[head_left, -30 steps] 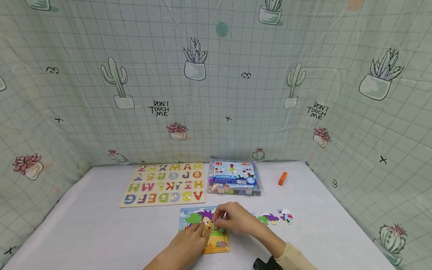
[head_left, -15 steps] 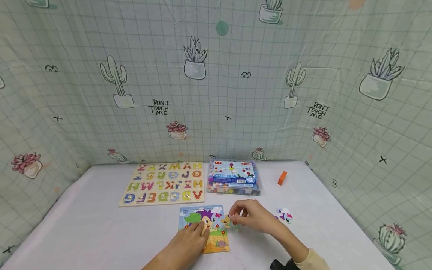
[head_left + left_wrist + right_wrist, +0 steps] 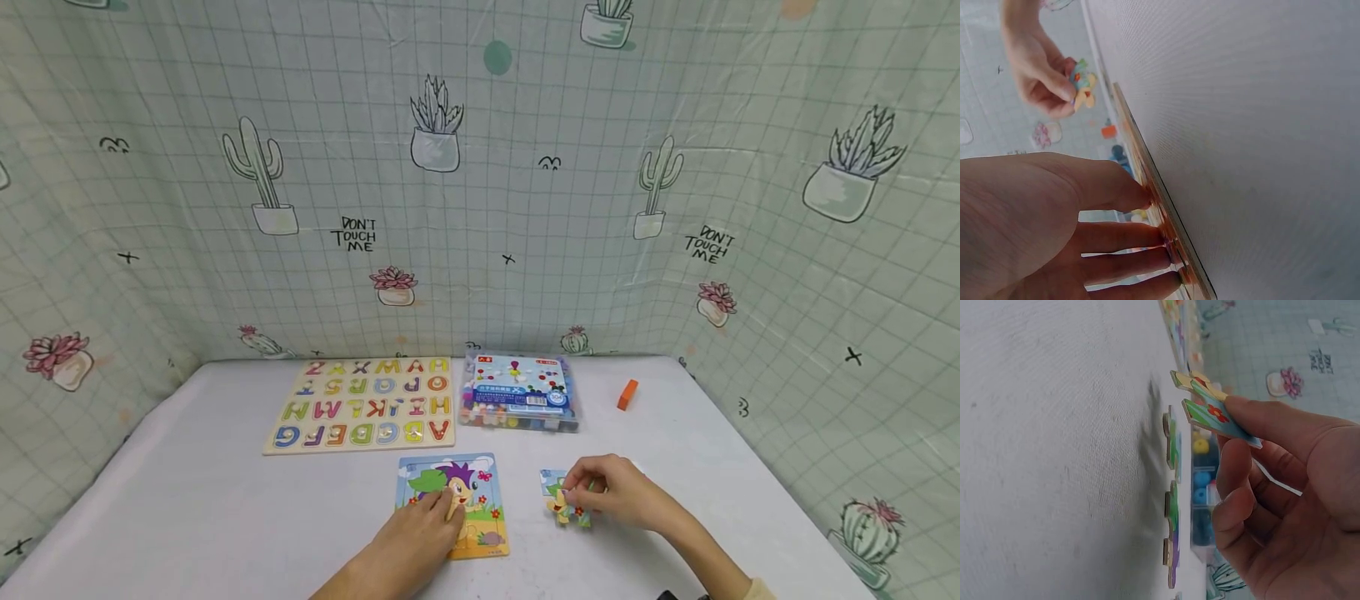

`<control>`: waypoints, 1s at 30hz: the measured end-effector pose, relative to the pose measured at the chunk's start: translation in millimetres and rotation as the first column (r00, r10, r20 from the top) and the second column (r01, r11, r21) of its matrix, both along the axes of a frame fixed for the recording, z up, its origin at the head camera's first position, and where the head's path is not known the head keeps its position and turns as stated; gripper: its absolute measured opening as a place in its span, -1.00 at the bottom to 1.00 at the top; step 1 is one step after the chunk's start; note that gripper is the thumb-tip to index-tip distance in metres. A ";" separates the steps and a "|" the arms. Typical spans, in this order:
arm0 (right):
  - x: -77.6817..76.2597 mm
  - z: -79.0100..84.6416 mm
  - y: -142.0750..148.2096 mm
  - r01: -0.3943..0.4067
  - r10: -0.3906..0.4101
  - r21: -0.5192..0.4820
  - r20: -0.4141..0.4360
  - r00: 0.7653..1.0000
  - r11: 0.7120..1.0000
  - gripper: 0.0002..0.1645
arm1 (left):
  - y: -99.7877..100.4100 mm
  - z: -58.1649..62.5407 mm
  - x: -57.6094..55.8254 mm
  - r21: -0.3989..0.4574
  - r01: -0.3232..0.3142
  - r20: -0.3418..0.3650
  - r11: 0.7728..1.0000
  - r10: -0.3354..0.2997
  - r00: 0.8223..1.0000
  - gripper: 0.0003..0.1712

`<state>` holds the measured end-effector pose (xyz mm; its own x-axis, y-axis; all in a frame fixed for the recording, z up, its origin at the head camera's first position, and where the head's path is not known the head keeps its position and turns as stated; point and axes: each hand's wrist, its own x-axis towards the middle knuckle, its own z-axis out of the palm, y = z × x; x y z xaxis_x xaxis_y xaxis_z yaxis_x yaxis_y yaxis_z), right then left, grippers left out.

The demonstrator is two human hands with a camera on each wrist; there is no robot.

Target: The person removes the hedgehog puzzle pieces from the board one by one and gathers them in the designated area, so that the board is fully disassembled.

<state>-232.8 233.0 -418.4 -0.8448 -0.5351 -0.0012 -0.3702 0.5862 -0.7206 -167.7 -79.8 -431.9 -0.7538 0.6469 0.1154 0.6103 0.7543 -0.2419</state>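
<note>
My left hand (image 3: pixel 416 533) rests on a picture puzzle board (image 3: pixel 487 546) showing a purple-haired hedgehog cartoon. In the left wrist view its fingertips touch the board's face, fingers nearly straight, and the hand covers part of the picture. Right of the board, my right hand (image 3: pixel 622 493) pinches a puzzle piece (image 3: pixel 1213 419) between thumb and fingers. This piece is pale blue, green and yellow with a red flower, and is held above the table. Beyond it, loose puzzle pieces (image 3: pixel 1173 519) lie on the white tabletop, partly hidden by the right hand in the head view.
Behind the puzzle board lies a wooden alphabet board (image 3: pixel 352 421) with coloured letters. Beside that sits a clear plastic box (image 3: pixel 519 392) of small coloured parts. A small orange block (image 3: pixel 627 395) lies farther right. A patterned cloth (image 3: pixel 480 208) hangs around the table's back and sides.
My right hand has moved right, away from the puzzle board, carrying the puzzle piece over beside the loose pieces. The left hand has stayed on the board.
</note>
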 end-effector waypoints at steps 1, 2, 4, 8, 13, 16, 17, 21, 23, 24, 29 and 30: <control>0.3 -0.3 1.8 -0.001 0.001 0.000 0.003 1.000 1.000 -0.84 | 0.0 -0.2 0.0 0.002 0.003 0.000 1.000 -0.003 1.000 -0.64; 0.5 -0.5 3.4 -0.002 0.002 0.000 0.007 1.000 1.000 -0.84 | 0.1 -0.3 0.1 0.003 0.005 0.001 1.000 -0.005 1.000 -0.64; 0.6 -0.5 6.9 -0.002 0.002 0.007 0.011 1.000 1.000 -0.83 | 0.1 -0.1 0.4 0.008 0.006 0.007 1.000 -0.006 1.000 -0.64; -0.2 -0.3 15.5 0.003 -0.003 0.032 0.000 1.000 0.999 -0.83 | 0.1 0.1 0.2 0.007 0.004 0.013 1.000 -0.004 1.000 -0.64; -0.4 -3.9 28.9 -0.007 0.009 0.048 -0.032 0.999 0.999 -0.81 | -0.7 1.1 -0.7 -0.003 -0.002 0.016 1.000 0.002 1.000 -0.63; -0.2 -7.6 36.3 -0.014 0.016 0.044 -0.038 0.999 0.999 -0.81 | -1.6 1.5 -0.9 -0.006 -0.006 0.024 1.000 0.007 1.000 -0.62; -0.2 -9.1 39.0 -0.019 0.021 0.041 -0.042 0.999 0.999 -0.80 | -1.6 1.6 -1.0 -0.009 -0.007 0.023 1.000 0.007 1.000 -0.62; -0.6 -13.4 45.9 -0.014 0.016 0.044 -0.048 0.999 0.999 -0.79 | -1.0 2.1 -1.1 -0.013 -0.011 0.028 1.000 0.012 1.000 -0.62; -0.7 -15.3 48.4 0.001 0.002 0.061 -0.060 0.998 0.998 -0.80 | -0.4 2.4 -1.0 -0.014 -0.014 0.032 1.000 0.014 0.999 -0.62; -0.5 -15.6 48.7 0.013 -0.009 0.071 -0.064 0.998 0.997 -0.80 | -0.1 2.6 -0.9 -0.012 -0.013 0.034 1.000 0.014 0.999 -0.62; 1.1 -16.4 50.8 0.046 -0.038 0.105 -0.073 0.997 0.993 -0.82 | 0.4 2.3 -0.3 -0.016 -0.005 0.029 1.000 0.006 1.000 -0.62; 1.3 -16.3 51.8 0.049 -0.041 0.109 -0.074 0.996 0.993 -0.82 | 0.6 2.4 -0.2 -0.016 -0.003 0.024 1.000 0.003 1.000 -0.62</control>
<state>-231.5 284.7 -434.6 -0.8680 -0.4966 0.0033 -0.3902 0.6778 -0.6232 -167.9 -79.2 -429.5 -0.7583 0.6462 0.0866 0.6137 0.7523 -0.2396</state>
